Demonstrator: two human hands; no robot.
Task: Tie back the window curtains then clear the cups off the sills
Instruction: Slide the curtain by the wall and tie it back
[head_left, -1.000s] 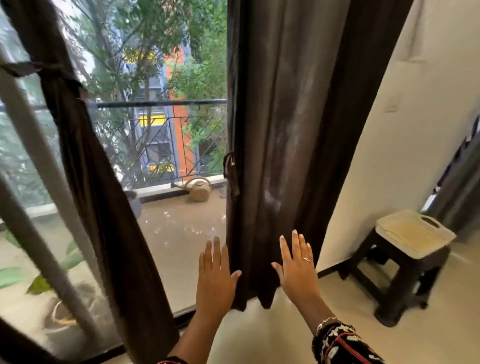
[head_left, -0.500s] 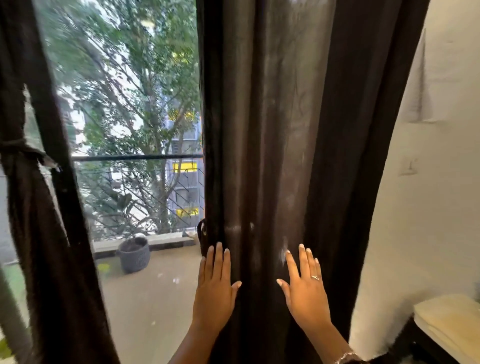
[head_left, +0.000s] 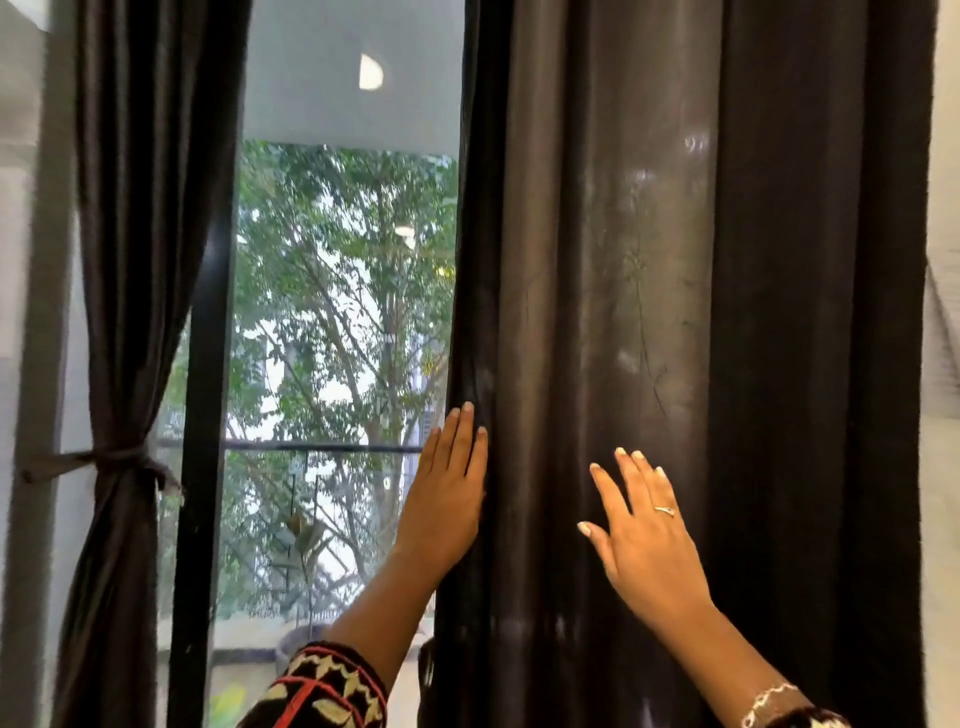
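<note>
Head view, facing a tall window.

Loose curtain (head_left: 649, 260): dark brown with a slight sheen. It fills the centre and right of the frame, hanging straight down in broad vertical folds and running off the top and bottom edges. Its left edge lies against the glass (head_left: 343, 104).

Tied curtain (head_left: 140, 208): same dark fabric, at the left of the frame. It is gathered in at lower left by a tieback (head_left: 111, 462) of matching cloth, and a strip of that cloth runs off toward the left edge.

Left hand (head_left: 449, 493): lower centre, at the left edge of the loose curtain. Fingers are straight and close together, pointing up and lying along the outermost fold. It grips nothing. A black sleeve (head_left: 322, 691) with cream and red embroidery shows at the bottom edge.

Right hand (head_left: 644, 530): lower right of centre, in front of the middle folds of the same curtain. Palm faces the fabric, fingers are straight and slightly fanned, and the thumb sticks out to the left. Cannot tell whether the palm actually touches the cloth. There is a ring (head_left: 664, 511) on one finger and a bracelet (head_left: 763, 701) at the wrist.

Between the two curtains stands a black window frame (head_left: 202, 467) upright. Green trees (head_left: 337, 312) and a dark horizontal railing (head_left: 322, 447) show through the pane. A pale wall (head_left: 943, 467) runs down the far right.
</note>
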